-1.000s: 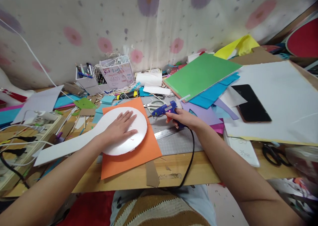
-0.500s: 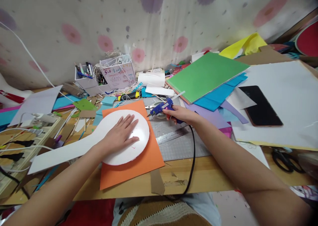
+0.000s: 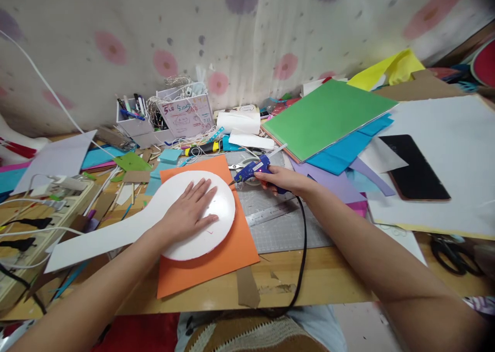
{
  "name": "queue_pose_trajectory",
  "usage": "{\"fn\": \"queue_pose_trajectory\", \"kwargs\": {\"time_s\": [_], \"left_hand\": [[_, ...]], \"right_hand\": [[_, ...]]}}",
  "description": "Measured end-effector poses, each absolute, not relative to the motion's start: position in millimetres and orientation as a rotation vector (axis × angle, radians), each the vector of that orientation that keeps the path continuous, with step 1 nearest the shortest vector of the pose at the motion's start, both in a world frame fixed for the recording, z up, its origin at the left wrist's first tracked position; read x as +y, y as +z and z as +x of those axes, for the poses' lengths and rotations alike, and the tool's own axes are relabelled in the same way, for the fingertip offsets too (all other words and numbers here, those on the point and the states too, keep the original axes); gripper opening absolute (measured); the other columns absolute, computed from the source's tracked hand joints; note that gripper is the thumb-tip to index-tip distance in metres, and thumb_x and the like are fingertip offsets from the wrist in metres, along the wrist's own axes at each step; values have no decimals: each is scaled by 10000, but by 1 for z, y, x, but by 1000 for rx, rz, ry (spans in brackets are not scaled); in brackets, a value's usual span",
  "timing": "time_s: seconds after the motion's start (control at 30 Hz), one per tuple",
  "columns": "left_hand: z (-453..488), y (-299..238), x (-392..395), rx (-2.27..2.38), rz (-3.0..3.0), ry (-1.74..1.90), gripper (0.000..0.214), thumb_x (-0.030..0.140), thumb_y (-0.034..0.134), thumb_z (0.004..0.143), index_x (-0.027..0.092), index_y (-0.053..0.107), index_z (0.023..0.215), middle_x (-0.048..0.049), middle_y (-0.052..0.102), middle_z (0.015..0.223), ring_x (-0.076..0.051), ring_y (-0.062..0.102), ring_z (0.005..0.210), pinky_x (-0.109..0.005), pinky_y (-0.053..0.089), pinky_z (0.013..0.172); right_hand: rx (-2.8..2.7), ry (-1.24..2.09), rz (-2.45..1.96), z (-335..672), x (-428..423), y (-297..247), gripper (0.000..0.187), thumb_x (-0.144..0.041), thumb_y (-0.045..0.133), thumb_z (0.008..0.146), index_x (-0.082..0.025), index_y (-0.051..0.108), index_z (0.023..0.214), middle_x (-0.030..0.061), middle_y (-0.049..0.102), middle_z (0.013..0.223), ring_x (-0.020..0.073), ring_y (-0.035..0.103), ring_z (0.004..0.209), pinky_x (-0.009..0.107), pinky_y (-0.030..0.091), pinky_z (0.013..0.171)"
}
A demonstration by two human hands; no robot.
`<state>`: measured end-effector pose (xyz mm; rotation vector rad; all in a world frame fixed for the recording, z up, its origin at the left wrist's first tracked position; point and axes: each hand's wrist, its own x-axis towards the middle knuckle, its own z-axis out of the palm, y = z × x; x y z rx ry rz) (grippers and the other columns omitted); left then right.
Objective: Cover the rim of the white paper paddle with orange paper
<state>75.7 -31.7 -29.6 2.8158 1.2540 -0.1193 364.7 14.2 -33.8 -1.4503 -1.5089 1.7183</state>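
Observation:
My left hand (image 3: pixel 191 211) lies flat, fingers spread, on a white round-headed cutout (image 3: pixel 222 213) whose long tail runs off to the left. Under the cutout is an orange sheet (image 3: pixel 228 251). My right hand (image 3: pixel 284 179) is wrapped round a blue hot glue gun (image 3: pixel 252 169), nozzle pointing left just off the cutout's upper right edge. A clear glue stick juts from the gun's back, and its black cord (image 3: pixel 302 249) drops over the table's front edge.
A grey cutting mat (image 3: pixel 280 228) with a steel ruler (image 3: pixel 268 214) lies right of the orange sheet. Behind are scissors (image 3: pixel 242 164), a pen box (image 3: pixel 133 120) and a white roll (image 3: pixel 237 121). Green (image 3: pixel 328 116), blue and purple sheets, a phone (image 3: pixel 419 169) and black scissors (image 3: pixel 454 251) fill the right side.
My right hand has carried the glue gun slightly left and back, bringing its nozzle closer to the cutout's edge. My left hand has stayed flat on the cutout.

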Motion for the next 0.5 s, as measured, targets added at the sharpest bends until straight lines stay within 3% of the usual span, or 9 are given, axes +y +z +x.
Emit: {"fn": "queue_pose_trajectory", "kwargs": {"time_s": [0.5], "left_hand": [[76,-31,-32,1265,2832,-107,686,602,263,861,170,265,1395,-105,186,1487,-246,120,1379,-449,117,1128]], "right_hand": [[-1530,1654,-1448,351,28,-32,273,-388,533,834,-179,457,677,-42,453,564,44,390,429,174,379,371]]}}
